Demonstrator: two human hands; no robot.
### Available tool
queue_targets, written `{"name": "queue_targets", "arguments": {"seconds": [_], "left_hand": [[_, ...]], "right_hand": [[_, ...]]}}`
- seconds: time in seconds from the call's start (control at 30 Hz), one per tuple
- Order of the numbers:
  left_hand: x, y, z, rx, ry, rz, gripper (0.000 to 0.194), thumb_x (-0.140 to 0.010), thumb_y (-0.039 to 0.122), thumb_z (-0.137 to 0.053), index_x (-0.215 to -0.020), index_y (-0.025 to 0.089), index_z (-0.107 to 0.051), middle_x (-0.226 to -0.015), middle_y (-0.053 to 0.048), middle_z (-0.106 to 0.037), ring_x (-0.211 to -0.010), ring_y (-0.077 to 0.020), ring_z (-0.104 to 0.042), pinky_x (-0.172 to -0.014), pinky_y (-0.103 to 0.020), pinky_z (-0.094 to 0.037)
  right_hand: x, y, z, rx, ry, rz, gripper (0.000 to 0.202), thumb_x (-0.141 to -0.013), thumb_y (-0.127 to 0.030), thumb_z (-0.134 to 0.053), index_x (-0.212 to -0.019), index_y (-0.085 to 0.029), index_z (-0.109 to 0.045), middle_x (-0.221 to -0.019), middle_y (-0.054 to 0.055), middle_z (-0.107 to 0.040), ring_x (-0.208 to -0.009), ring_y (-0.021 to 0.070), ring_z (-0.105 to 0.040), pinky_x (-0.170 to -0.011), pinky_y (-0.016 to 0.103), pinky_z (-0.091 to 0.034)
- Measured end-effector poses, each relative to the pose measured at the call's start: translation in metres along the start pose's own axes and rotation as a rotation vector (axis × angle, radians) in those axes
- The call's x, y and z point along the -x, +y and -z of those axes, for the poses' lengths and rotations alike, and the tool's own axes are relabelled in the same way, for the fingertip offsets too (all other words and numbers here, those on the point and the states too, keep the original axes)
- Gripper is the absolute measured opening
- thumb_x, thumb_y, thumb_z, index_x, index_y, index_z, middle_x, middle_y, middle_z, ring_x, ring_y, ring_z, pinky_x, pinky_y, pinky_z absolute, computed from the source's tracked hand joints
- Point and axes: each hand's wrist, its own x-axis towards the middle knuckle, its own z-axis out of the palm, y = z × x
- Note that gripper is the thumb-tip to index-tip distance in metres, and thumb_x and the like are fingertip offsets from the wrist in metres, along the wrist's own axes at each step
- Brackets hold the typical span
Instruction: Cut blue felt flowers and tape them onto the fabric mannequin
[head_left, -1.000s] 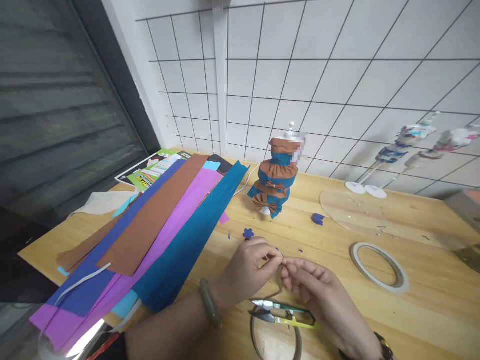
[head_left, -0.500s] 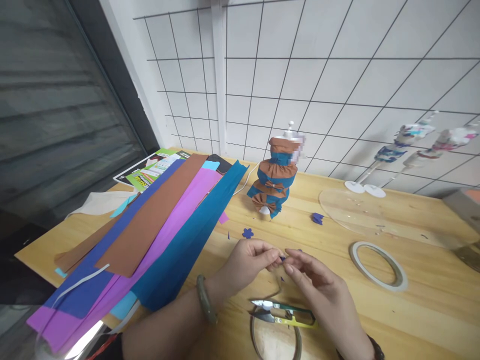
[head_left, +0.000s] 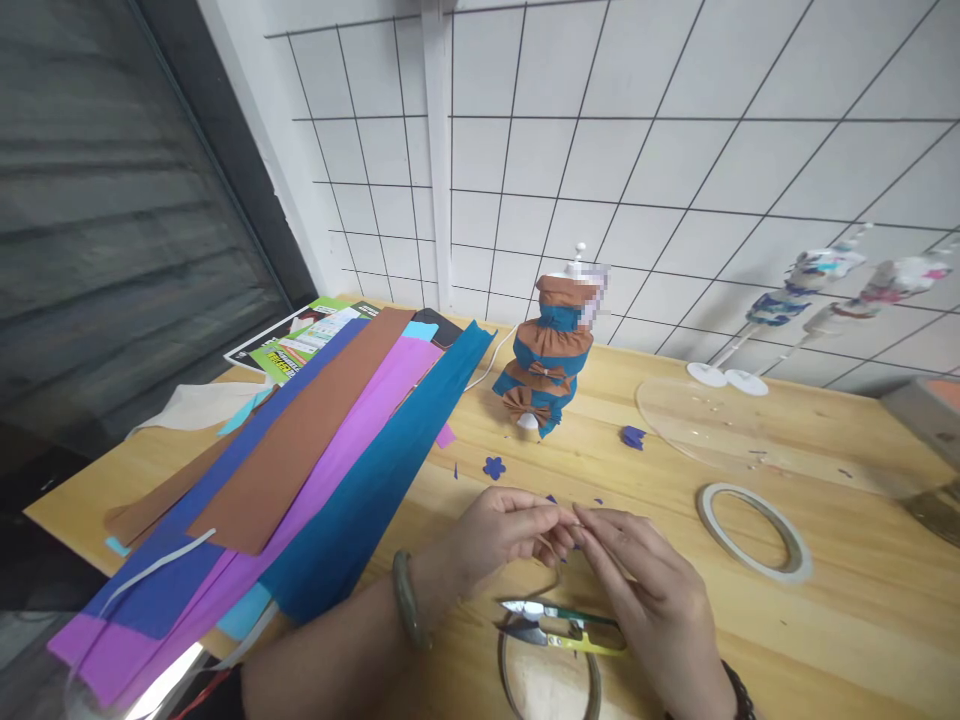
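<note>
My left hand [head_left: 499,535] and my right hand [head_left: 649,575] meet fingertip to fingertip above the wooden table. Both are closed in a pinch; what lies between the fingers is too small and hidden to name. Just below them are thread snips [head_left: 559,628] with green and yellow handles, lying over a ring-shaped roll [head_left: 510,665]. A blue paper flower [head_left: 494,467] rests beyond my left hand. Behind it stands a small dress form [head_left: 555,355] in brown and teal crepe paper with bows.
Crepe paper strips [head_left: 300,440] in several colours cover the left side. A white tape roll [head_left: 754,532] lies right, near a clear round sheet [head_left: 675,420]. Two decorated stands [head_left: 776,305] are at the back right. A folded blue piece [head_left: 632,437] lies mid-table.
Both hands have closed in, with their fingertips now touching. The small dark blue bit seen between them before is now mostly hidden by the fingers.
</note>
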Motion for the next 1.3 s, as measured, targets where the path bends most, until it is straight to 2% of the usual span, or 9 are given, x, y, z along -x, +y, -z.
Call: {"name": "queue_targets", "arguments": {"seconds": [0.27,0.33,0.43,0.53,0.6,0.8,0.93,1.13,1.3], "left_hand": [[0.0,0.001,0.0,0.042,-0.008,0.045,0.035,-0.067,0.035,-0.067,-0.087,0.006,-0.067,-0.073,-0.008,-0.058,-0.063,-0.012,-0.053,-0.062,-0.027,-0.04],[0.001,0.0,0.0,0.029,-0.011,0.052,0.036,-0.068,0.034,-0.067,-0.09,0.007,-0.067,-0.073,-0.007,-0.058,-0.063,-0.0119,-0.054,-0.063,-0.027,-0.041],[0.0,-0.001,0.001,0.016,-0.035,0.049,0.033,-0.07,0.033,-0.065,-0.093,0.009,-0.067,-0.075,-0.007,-0.059,-0.067,-0.0118,-0.055,-0.066,-0.027,-0.041],[0.0,0.0,0.002,0.015,-0.012,0.046,0.03,-0.07,0.032,-0.066,-0.089,0.009,-0.068,-0.075,-0.007,-0.059,-0.067,-0.0118,-0.055,-0.065,-0.027,-0.042],[0.0,0.0,0.002,0.024,0.001,0.051,0.03,-0.068,0.032,-0.067,-0.088,0.009,-0.068,-0.075,-0.007,-0.059,-0.066,-0.0118,-0.055,-0.064,-0.027,-0.042],[0.001,0.0,0.004,0.048,-0.025,0.035,0.031,-0.072,0.032,-0.064,-0.093,0.009,-0.067,-0.077,-0.007,-0.059,-0.067,-0.0112,-0.054,-0.066,-0.026,-0.041],[0.001,0.0,0.004,0.042,-0.021,0.038,0.029,-0.072,0.031,-0.064,-0.091,0.008,-0.067,-0.076,-0.007,-0.059,-0.066,-0.011,-0.055,-0.065,-0.025,-0.041],[-0.001,0.001,0.003,0.045,0.039,0.024,0.029,-0.069,0.031,-0.066,-0.085,0.007,-0.067,-0.072,-0.007,-0.059,-0.063,-0.0111,-0.054,-0.063,-0.025,-0.041],[-0.001,0.001,0.005,0.072,0.014,0.031,0.028,-0.069,0.032,-0.066,-0.082,0.007,-0.066,-0.071,-0.007,-0.059,-0.062,-0.0111,-0.054,-0.062,-0.025,-0.04]], "right_hand": [[0.0,0.004,0.003,0.1,-0.025,0.065,0.023,-0.084,-0.017,-0.05,-0.105,-0.018,-0.06,-0.09,0.008,-0.068,-0.079,0.0197,-0.061,-0.069,0.034,-0.046],[-0.001,0.002,0.002,0.045,-0.067,-0.042,0.019,-0.086,-0.021,-0.046,-0.098,-0.018,-0.061,-0.086,0.007,-0.067,-0.077,0.0191,-0.061,-0.069,0.033,-0.045],[-0.005,-0.002,0.002,-0.141,-0.126,-0.338,0.022,-0.089,-0.029,-0.04,-0.085,-0.019,-0.06,-0.078,0.005,-0.064,-0.074,0.0169,-0.061,-0.066,0.027,-0.047],[-0.01,-0.003,0.003,-0.286,-0.07,-0.573,0.029,-0.088,-0.037,-0.042,-0.072,-0.018,-0.058,-0.069,0.003,-0.061,-0.067,0.0158,-0.06,-0.062,0.024,-0.049],[-0.011,-0.002,0.004,-0.333,-0.045,-0.628,0.029,-0.085,-0.04,-0.046,-0.07,-0.018,-0.059,-0.069,0.004,-0.062,-0.067,0.0163,-0.06,-0.062,0.024,-0.05],[-0.004,-0.001,0.001,-0.291,-0.107,-0.491,0.023,-0.083,-0.036,-0.051,-0.085,-0.02,-0.067,-0.084,0.006,-0.067,-0.076,0.0176,-0.062,-0.071,0.027,-0.05],[-0.003,-0.003,0.001,-0.257,-0.097,-0.422,0.021,-0.081,-0.035,-0.054,-0.085,-0.021,-0.068,-0.086,0.007,-0.068,-0.076,0.0187,-0.062,-0.073,0.029,-0.05],[-0.013,-0.003,0.003,-0.434,-0.061,-0.668,0.03,-0.08,-0.043,-0.053,-0.07,-0.017,-0.065,-0.063,0.004,-0.063,-0.063,0.0169,-0.061,-0.063,0.026,-0.052],[-0.009,-0.006,0.0,-0.455,-0.086,-0.623,0.025,-0.079,-0.04,-0.055,-0.077,-0.018,-0.068,-0.071,0.005,-0.066,-0.067,0.017,-0.06,-0.064,0.026,-0.052]]}}
